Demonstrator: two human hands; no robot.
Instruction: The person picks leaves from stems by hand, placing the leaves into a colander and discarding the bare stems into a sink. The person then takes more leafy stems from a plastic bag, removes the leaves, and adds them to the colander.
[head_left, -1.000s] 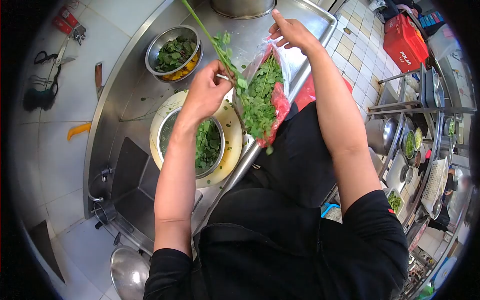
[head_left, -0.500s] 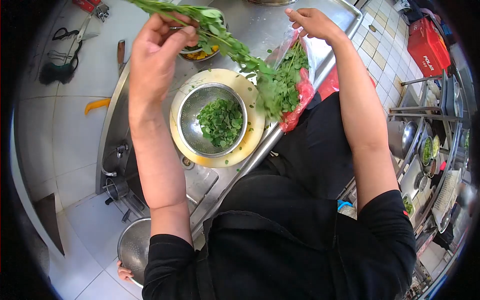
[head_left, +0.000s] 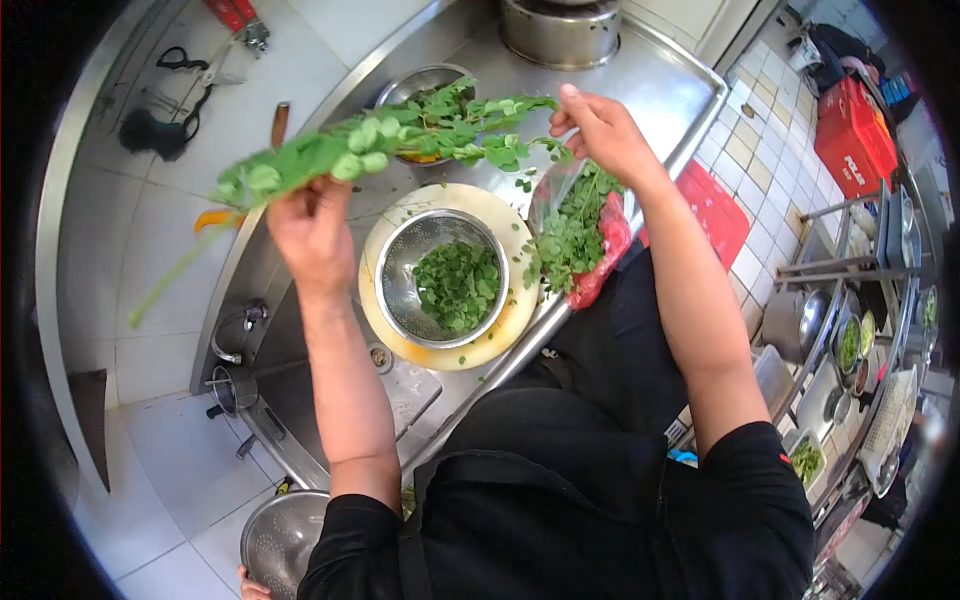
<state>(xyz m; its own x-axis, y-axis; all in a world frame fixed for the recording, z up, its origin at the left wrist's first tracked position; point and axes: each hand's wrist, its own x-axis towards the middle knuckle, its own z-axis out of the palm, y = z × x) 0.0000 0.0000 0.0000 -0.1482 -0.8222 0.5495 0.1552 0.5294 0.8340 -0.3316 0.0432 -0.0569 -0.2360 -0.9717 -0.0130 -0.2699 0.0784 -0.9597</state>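
My left hand (head_left: pixel 312 225) grips a long leafy green stem (head_left: pixel 330 150) near its middle, holding it nearly level above the counter. My right hand (head_left: pixel 605 140) is at the stem's far end, with thumb and fingers closed on its tip. Below the hands, a metal colander (head_left: pixel 398 268) holds loose green leaves (head_left: pixel 458 287). It sits on a round, pale yellow cutting board (head_left: pixel 518 318) dotted with stray leaves. Beneath my right forearm, more leafy stems (head_left: pixel 578 225) lie in a clear and red plastic bag (head_left: pixel 612 240) at the counter's edge.
A bowl of greens (head_left: pixel 430 78) and a metal pot (head_left: pixel 560 38) stand at the back. A sink with a faucet (head_left: pixel 240 335) is at left. Another person's hand (head_left: pixel 253 588) touches a second colander (head_left: pixel 282 535). A red cooler (head_left: pixel 855 135) and shelving are at right.
The stem has swung from slanting down toward the bag to nearly level between my hands. My left hand has lowered, and my right hand has closed at the tip. The view has shifted.
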